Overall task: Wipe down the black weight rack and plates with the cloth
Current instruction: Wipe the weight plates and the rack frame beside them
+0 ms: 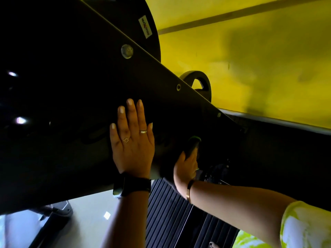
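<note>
Both hands meet the black weight rack [71, 86]: my left hand [133, 140] lies flat, fingers straight, bracing it; my right hand [186, 163] clutches the cloth [192, 144] against its lower face, mid-wipe, I judge. Next, the cloth should sweep up toward the small plate [204, 81] behind, pressed firmly.

A white sticker [145, 27] on the large black weight plate [130, 11] bore a brand word, too blurred to read.

— How is the black weight rack [89, 83] lying?
— It's slanting down to the right, a large plate [151, 45] and a small plate [203, 81] showing behind it.
— The cloth [192, 144]?
— Dark, green-edged, bunching against the lower end.
</note>
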A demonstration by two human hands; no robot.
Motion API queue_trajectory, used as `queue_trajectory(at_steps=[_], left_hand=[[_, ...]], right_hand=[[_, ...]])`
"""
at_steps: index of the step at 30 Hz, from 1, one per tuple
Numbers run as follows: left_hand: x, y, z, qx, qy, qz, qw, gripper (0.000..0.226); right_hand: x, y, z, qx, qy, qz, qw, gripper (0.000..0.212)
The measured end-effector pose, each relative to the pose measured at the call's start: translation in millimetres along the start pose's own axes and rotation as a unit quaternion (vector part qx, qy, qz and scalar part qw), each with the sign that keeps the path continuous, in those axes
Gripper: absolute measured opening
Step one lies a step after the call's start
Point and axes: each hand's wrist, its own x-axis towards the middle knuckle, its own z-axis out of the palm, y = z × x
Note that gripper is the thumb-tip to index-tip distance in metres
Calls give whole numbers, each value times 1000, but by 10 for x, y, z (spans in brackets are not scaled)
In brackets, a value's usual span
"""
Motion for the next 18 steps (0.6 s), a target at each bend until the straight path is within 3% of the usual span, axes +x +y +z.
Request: queue_trajectory(at_steps=[5, 8, 12, 18], left_hand=[[12, -11, -24, -17, 0, 4, 1000, 63], [6, -8, -19, -22, 0, 9, 1000, 63], [18, -14, -15, -16, 6, 12, 1000, 63], [9, 6, -1, -17, 14, 8, 1000, 64]], right_hand=[[-401, -337, 83, -47, -19, -81, 995, 75], [-345, -478, 76, -51, -6, -191, 980, 67], [-54, -721, 31, -57, 10, -336, 940, 60], [336, -1696, 21, -96, 93, -513, 848, 58]])
